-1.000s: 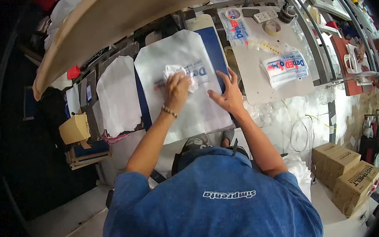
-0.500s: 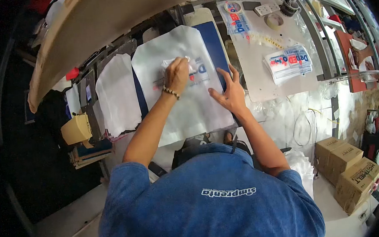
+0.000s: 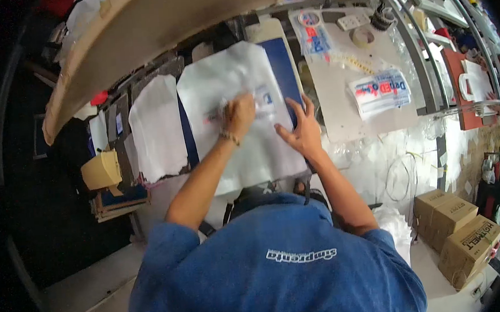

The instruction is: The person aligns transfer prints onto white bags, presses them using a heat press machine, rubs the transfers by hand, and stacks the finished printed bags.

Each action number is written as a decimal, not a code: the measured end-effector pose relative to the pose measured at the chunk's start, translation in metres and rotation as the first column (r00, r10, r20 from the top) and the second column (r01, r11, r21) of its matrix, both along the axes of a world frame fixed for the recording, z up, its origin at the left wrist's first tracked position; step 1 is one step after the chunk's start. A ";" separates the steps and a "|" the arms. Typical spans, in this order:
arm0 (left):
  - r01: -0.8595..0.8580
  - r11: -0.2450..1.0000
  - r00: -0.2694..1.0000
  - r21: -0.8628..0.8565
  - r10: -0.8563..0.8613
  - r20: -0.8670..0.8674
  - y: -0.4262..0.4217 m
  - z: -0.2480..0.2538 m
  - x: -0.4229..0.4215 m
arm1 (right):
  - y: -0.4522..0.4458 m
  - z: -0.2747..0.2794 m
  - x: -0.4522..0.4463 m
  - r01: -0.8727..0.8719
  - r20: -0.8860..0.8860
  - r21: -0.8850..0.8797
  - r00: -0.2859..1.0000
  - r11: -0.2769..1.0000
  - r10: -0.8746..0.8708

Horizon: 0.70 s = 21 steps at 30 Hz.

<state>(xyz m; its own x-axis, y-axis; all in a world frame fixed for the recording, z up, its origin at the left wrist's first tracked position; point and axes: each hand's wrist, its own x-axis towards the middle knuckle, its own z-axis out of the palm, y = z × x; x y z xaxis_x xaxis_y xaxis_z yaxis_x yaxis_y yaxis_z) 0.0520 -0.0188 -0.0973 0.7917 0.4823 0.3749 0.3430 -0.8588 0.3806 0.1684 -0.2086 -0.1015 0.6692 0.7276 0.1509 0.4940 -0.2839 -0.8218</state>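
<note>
My left hand [image 3: 239, 115], with a beaded bracelet on the wrist, is closed on a crumpled white wad [image 3: 223, 104], blurred by motion; whether it is cloth or paper I cannot tell. It presses on a large white sheet [image 3: 244, 162] with clipped upper corners, over blurred blue and red print it partly hides. My right hand [image 3: 304, 131] has its fingers spread at the sheet's right edge. Beneath the sheet is a dark blue board [image 3: 281, 68], showing along both sides. A stack of white sheets [image 3: 158, 127] lies to the left.
A curved tan panel [image 3: 156, 24] overhangs the back left. Rightward, a pale board [image 3: 338, 102] bears printed pieces [image 3: 380, 91], tape rolls [image 3: 363, 36] and a power strip [image 3: 353, 21]. Cartons [image 3: 470, 248] stand lower right. Another person's hand [image 3: 491, 96] shows at far right.
My left hand has slid the wad slightly down and right on the sheet, covering different print. My right hand stays at the edge. The view has shifted a little.
</note>
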 end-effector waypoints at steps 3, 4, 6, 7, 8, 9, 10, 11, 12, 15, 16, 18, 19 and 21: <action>-0.029 0.998 0.996 -0.048 0.033 0.083 0.011 0.014 0.007 | -0.004 -0.008 -0.006 0.003 0.023 -0.002 1.000 1.000 -0.003; -0.067 0.995 0.997 -0.077 0.070 0.033 0.015 0.017 0.004 | -0.010 -0.009 -0.013 -0.005 0.013 -0.015 1.000 1.000 0.005; -0.113 0.992 0.984 -0.054 0.104 -0.145 0.019 -0.003 -0.002 | -0.006 -0.007 -0.005 -0.017 0.014 -0.011 1.000 1.000 0.017; -0.036 0.998 0.999 -0.058 0.035 -0.019 0.007 0.001 -0.008 | -0.005 -0.008 -0.004 -0.022 0.060 -0.027 0.998 0.999 0.024; 0.037 0.997 0.995 -0.062 -0.031 0.091 -0.002 0.002 -0.016 | -0.002 -0.006 -0.001 -0.022 0.060 -0.025 0.998 0.999 0.023; -0.025 0.992 0.999 -0.121 0.030 0.036 0.008 0.005 -0.014 | -0.003 -0.007 -0.003 -0.017 0.043 0.000 0.999 1.000 0.017; -0.034 0.991 0.999 -0.131 0.037 0.025 0.007 0.004 -0.015 | -0.004 -0.007 -0.005 -0.015 0.023 0.024 1.000 1.000 0.014; -0.102 0.989 0.994 -0.109 0.097 -0.053 0.004 0.002 -0.015 | -0.006 -0.001 -0.007 -0.015 -0.018 -0.005 1.000 1.000 0.015; -0.160 0.985 0.982 -0.067 0.152 -0.112 0.008 0.005 -0.009 | -0.007 -0.002 -0.007 -0.014 -0.011 0.001 1.000 1.000 0.014; -0.135 0.981 0.989 -0.138 0.124 -0.084 0.026 0.011 -0.001 | -0.003 -0.002 -0.005 -0.020 -0.026 -0.025 0.999 0.999 0.019; -0.139 0.971 0.988 -0.193 0.123 -0.092 0.022 0.007 -0.010 | -0.005 -0.003 -0.007 -0.028 -0.033 -0.036 0.999 0.999 0.027; -0.144 0.980 0.989 -0.141 0.146 0.008 0.019 -0.003 -0.009 | -0.005 0.002 -0.006 -0.026 -0.051 -0.010 0.998 1.000 0.025; -0.075 0.997 0.992 -0.024 0.077 0.099 0.005 -0.006 -0.009 | 0.000 0.002 -0.001 -0.021 -0.033 0.009 0.999 1.000 0.021; -0.022 1.000 0.999 0.020 0.021 0.026 0.012 -0.007 -0.009 | -0.003 -0.002 -0.005 -0.028 0.008 -0.006 1.000 1.000 0.028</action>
